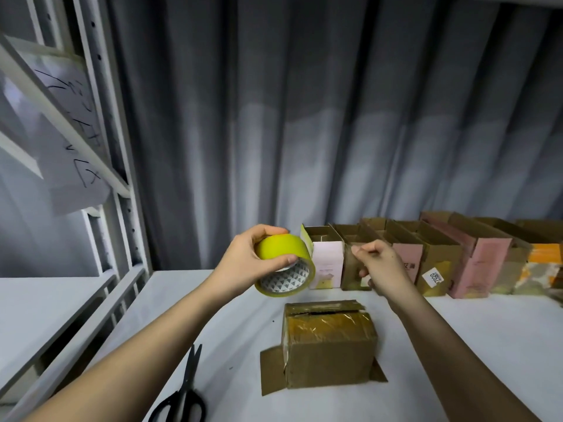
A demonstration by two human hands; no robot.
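My left hand point(248, 258) grips a roll of yellow packing tape point(285, 264), fingers over its top and thumb on its side, raised above the table. My right hand point(379, 264) is level with it to the right, fingertips pinched together as if on the clear tape end, which is hard to make out. Below both hands a small brown cardboard box point(329, 345) lies on the white table point(457, 345), its far flaps slightly open and old clear tape on its top.
Black scissors point(182, 394) lie at the table's front left. A row of open cardboard and pink cartons point(441, 254) lines the back edge against a grey curtain. A white metal shelf rack point(91, 208) with a handwritten paper sheet stands at the left.
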